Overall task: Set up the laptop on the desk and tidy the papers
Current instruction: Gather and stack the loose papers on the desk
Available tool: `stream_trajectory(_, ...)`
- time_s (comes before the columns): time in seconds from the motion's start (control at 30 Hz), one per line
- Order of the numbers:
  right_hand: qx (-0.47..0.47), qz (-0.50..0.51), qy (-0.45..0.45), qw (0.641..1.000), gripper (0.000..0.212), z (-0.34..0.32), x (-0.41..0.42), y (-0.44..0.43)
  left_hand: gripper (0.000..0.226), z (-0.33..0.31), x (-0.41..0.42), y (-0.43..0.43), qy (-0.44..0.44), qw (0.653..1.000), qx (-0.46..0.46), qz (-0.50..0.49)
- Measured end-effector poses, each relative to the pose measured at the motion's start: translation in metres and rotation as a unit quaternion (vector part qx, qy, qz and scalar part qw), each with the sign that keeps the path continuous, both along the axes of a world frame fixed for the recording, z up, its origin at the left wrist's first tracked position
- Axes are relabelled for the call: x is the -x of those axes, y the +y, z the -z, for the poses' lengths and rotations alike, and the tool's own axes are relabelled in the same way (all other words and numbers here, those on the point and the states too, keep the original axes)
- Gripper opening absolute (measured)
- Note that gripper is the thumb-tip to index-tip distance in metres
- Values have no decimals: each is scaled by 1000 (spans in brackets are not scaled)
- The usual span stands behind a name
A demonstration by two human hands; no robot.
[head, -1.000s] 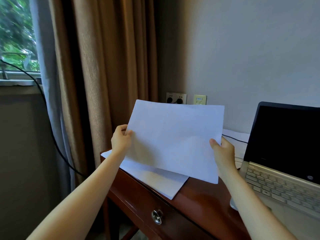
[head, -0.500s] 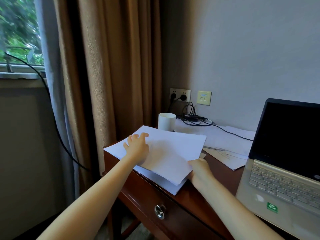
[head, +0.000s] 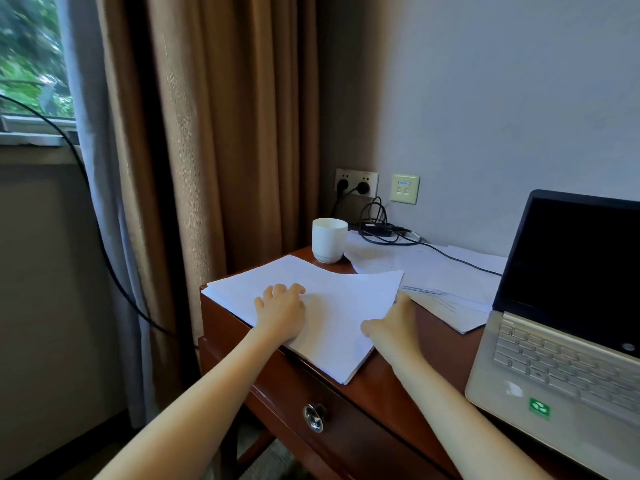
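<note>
A stack of white papers lies flat on the left end of the wooden desk. My left hand rests palm-down on top of the stack with fingers spread. My right hand sits against the stack's right edge, fingers straight along it. The open silver laptop stands at the right with a dark screen. More loose sheets lie between the stack and the laptop, some under a cable.
A white cup stands at the desk's back left, just beyond the stack. A black charger and cable run from the wall sockets across the loose sheets. Brown curtains hang left of the desk. A drawer knob faces me.
The sheet I held up with both hands has been laid down on the stack. My left hand now lies flat on it and my right hand moved to its right edge.
</note>
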State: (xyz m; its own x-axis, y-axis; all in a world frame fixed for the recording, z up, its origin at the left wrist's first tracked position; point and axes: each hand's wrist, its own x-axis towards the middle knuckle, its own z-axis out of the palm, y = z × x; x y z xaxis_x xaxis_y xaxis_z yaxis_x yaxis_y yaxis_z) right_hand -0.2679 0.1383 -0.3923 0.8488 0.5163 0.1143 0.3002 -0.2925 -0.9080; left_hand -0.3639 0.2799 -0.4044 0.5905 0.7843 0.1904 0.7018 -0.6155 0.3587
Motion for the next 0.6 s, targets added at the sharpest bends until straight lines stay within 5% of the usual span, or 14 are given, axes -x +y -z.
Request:
stream_trajectory(0.1, 219, 3, -202, 955, 75, -4, 0, -8, 39, -1, -1, -1, 7, 1000, 1, 6)
stream_trajectory(0.2, 330, -69, -217, 916, 21, -5, 5, -12, 42, -4, -5, -3, 29, 1000, 1, 9)
stream_trajectory(0.4, 326, -77, -208, 919, 28, -10, -4, -11, 51, -26, -30, -15, 69, 996, 9, 59)
stream_trajectory(0.6, 314, -74, -197, 926, 21, -22, -51, -23, 45, -46, -79, -39, -29, 978, 120, 165)
